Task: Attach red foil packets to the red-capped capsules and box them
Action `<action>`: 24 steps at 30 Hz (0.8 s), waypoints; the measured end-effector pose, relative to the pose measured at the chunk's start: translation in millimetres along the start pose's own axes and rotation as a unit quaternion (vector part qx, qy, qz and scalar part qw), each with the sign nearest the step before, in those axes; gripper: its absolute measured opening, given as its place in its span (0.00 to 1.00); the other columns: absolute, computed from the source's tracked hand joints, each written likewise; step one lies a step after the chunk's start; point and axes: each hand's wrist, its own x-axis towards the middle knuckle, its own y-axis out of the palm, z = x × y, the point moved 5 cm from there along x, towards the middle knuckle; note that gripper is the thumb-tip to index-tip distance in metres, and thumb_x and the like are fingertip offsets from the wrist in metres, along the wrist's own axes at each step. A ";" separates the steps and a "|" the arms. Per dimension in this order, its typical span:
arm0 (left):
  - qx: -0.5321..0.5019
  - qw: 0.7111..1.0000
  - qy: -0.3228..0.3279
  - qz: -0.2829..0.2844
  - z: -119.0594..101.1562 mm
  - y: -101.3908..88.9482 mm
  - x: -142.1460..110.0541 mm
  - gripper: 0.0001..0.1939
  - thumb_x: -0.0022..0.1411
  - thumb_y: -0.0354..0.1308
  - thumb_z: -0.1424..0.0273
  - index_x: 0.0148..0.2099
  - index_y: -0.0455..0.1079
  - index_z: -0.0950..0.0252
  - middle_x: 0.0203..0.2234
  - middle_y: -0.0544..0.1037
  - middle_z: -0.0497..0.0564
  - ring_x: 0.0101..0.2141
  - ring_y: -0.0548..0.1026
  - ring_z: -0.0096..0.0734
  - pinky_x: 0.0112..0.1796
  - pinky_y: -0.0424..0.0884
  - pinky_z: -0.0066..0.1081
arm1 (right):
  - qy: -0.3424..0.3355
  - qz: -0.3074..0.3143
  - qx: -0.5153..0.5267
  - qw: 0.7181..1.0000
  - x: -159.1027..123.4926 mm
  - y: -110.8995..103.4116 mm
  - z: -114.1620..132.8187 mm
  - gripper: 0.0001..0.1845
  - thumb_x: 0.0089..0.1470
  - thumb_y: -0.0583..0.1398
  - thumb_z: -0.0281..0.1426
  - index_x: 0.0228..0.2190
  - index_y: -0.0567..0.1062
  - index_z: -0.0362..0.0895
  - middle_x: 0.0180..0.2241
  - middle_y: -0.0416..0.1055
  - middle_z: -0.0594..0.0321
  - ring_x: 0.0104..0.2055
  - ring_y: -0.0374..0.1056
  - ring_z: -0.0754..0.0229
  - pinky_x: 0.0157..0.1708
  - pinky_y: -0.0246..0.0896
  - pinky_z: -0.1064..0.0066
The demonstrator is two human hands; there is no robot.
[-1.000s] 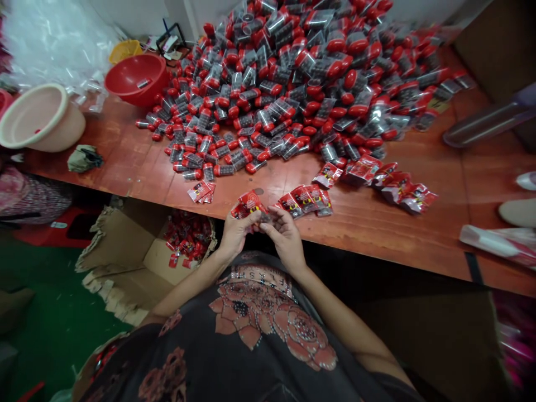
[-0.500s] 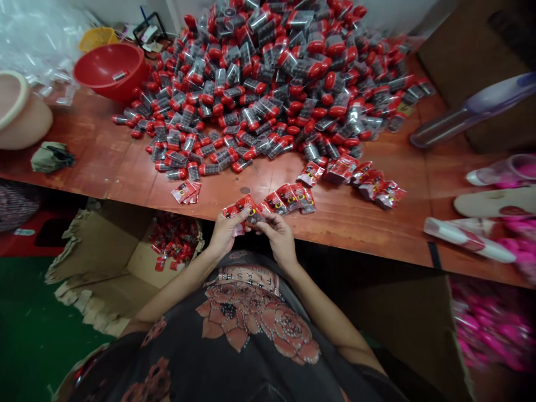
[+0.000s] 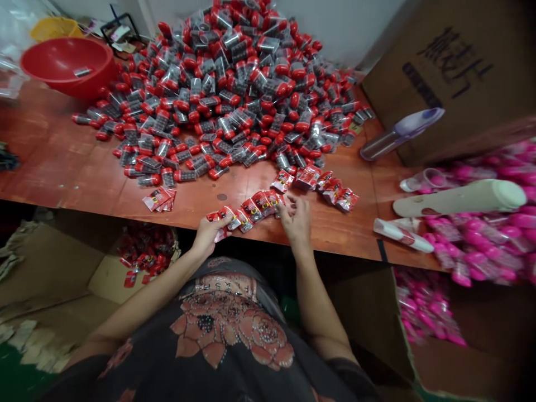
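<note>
In the head view, the left hand point(image 3: 204, 237) pinches red packets point(image 3: 228, 215) at the front edge of the worktop point(image 3: 344, 233); the right hand point(image 3: 298, 224), fingers curled, reaches the packet row point(image 3: 263, 202), its grip impossible to tell. Behind lies a heap of red-capped tubes point(image 3: 226, 103).

My feed: head-worn camera, facing forward and down. I look over the shirt front point(image 3: 230, 329), closest to the lens, to the left hand point(image 3: 206, 234) and right hand point(image 3: 298, 223), near mid-frame; bench point(image 3: 339, 231) beyond, wall point(image 3: 330, 28) farthest, at top.
</note>
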 end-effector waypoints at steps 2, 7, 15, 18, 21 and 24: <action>-0.005 1.000 -0.008 -0.002 4.0 5.9 1.9 0.19 0.35 0.75 0.69 0.31 0.74 0.71 0.23 0.78 0.52 0.21 0.74 0.28 0.20 0.71 0.25 | -0.017 0.039 -0.059 0.997 10.4 12.2 0.4 0.32 0.50 0.61 0.51 0.51 0.71 0.46 0.47 0.68 0.51 0.50 0.62 0.47 0.52 0.57 0.51; -0.033 0.999 -0.010 0.020 9.3 14.5 0.5 0.20 0.37 0.74 0.67 0.33 0.74 0.70 0.25 0.79 0.53 0.22 0.75 0.31 0.20 0.72 0.28 | -0.044 0.098 -0.119 0.987 -11.0 49.9 31.4 0.34 0.48 0.62 0.51 0.55 0.70 0.53 0.45 0.67 0.53 0.49 0.63 0.45 0.52 0.58 0.51; -0.090 0.991 0.020 0.099 4.2 -14.4 4.7 0.26 0.43 0.72 0.61 0.45 0.73 0.65 0.29 0.78 0.49 0.22 0.73 0.24 0.20 0.71 0.24 | 0.003 0.209 0.045 0.977 -42.7 90.9 56.2 0.36 0.49 0.64 0.46 0.58 0.65 0.56 0.48 0.68 0.57 0.49 0.68 0.50 0.51 0.62 0.56; -0.109 0.989 0.051 0.083 -5.1 -51.2 -7.0 0.27 0.44 0.71 0.60 0.47 0.73 0.64 0.26 0.76 0.46 0.19 0.69 0.20 0.19 0.70 0.23 | -0.023 0.246 0.118 0.962 -57.1 119.2 76.4 0.35 0.49 0.65 0.43 0.58 0.66 0.55 0.52 0.67 0.57 0.52 0.66 0.50 0.54 0.60 0.55; -0.123 0.989 0.080 0.018 -11.3 -107.7 -27.8 0.30 0.46 0.70 0.59 0.51 0.71 0.63 0.25 0.75 0.45 0.17 0.67 0.19 0.18 0.69 0.23 | -0.070 0.299 0.160 0.938 -81.9 156.9 109.5 0.34 0.49 0.65 0.40 0.57 0.66 0.56 0.52 0.66 0.58 0.53 0.65 0.50 0.55 0.59 0.54; -0.152 0.980 0.104 -0.070 -3.5 -174.7 -50.0 0.31 0.47 0.69 0.60 0.54 0.70 0.61 0.28 0.77 0.46 0.16 0.66 0.18 0.17 0.67 0.23 | -0.125 0.381 0.172 0.900 -116.5 203.6 141.9 0.35 0.48 0.66 0.37 0.58 0.65 0.58 0.51 0.67 0.60 0.53 0.65 0.51 0.55 0.60 0.56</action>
